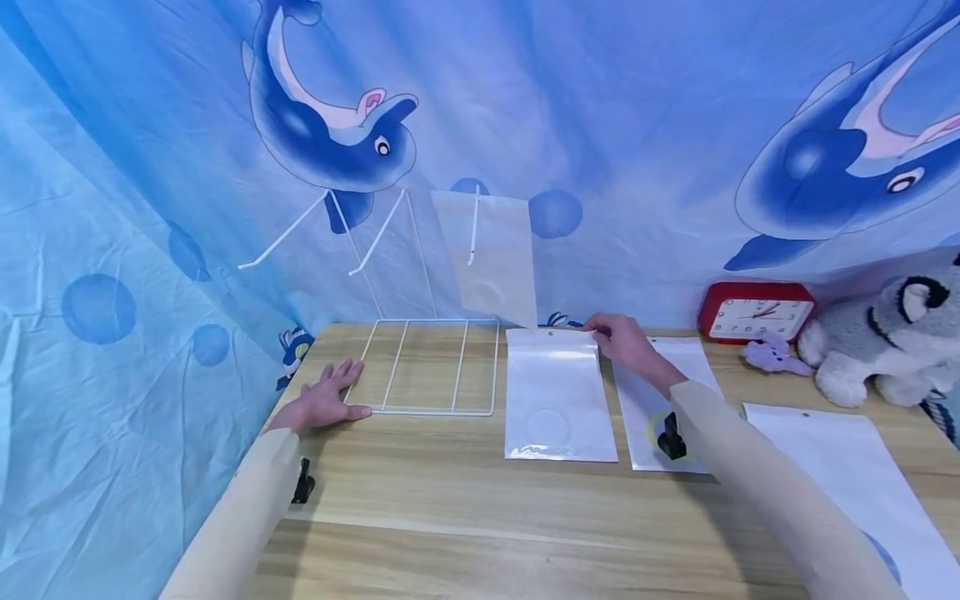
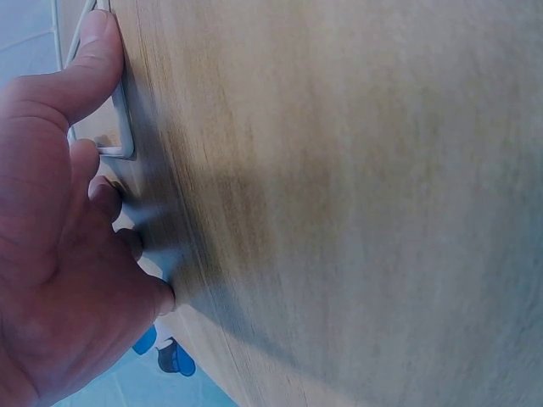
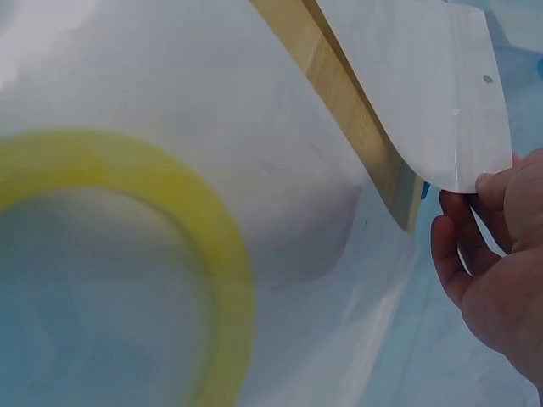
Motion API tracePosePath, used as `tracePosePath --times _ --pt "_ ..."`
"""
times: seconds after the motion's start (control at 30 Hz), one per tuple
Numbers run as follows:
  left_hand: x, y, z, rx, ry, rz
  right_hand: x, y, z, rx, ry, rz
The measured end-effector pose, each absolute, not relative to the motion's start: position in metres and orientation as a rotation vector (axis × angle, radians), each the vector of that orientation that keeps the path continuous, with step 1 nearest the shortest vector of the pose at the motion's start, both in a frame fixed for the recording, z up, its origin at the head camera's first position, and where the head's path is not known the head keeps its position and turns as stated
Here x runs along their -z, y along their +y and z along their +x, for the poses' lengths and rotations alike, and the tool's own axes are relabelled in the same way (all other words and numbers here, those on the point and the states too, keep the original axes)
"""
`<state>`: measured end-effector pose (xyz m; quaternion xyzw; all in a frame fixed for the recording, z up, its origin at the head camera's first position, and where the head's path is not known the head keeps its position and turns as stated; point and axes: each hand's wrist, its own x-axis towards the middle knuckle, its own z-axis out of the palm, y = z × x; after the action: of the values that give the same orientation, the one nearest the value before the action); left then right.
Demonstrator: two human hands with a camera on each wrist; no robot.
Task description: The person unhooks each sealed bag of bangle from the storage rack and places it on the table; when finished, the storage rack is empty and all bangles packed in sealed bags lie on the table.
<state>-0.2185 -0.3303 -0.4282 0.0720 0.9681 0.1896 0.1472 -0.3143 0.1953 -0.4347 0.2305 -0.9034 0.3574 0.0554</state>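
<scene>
My left hand (image 1: 322, 400) rests at the left front corner of a white wire display rack (image 1: 457, 412). Its thumb lies on the corner wire in the left wrist view, the other fingers spread beside it. At the rack's right, my right hand (image 1: 626, 343) pinches the top corner of a white zip bag (image 1: 558, 383) between thumb and fingers. A hang hole (image 3: 488, 80) shows near that bag's top edge, and a faint ring outline marks its lower part. Another pale bag (image 1: 491, 258) hangs at the rack's rightmost hook (image 1: 474, 225).
A second flat white bag (image 1: 637, 400) with a yellow ring (image 3: 229, 254) lies under the right forearm. Farther right lies a third bag (image 1: 840, 467). A red clock (image 1: 757, 310), a small purple toy (image 1: 772, 356) and a grey plush dog (image 1: 877, 333) stand at the back right. Blue dolphin-print curtain (image 1: 637, 125) surrounds the table.
</scene>
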Motion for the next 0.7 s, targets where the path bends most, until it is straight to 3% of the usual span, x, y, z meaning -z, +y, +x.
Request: tracePosePath --times 0.7 --pt "0.427 -0.33 -0.22 -0.548 2.764 0.194 0.441 0.191 -0.339 -0.985 -2.941 0.262"
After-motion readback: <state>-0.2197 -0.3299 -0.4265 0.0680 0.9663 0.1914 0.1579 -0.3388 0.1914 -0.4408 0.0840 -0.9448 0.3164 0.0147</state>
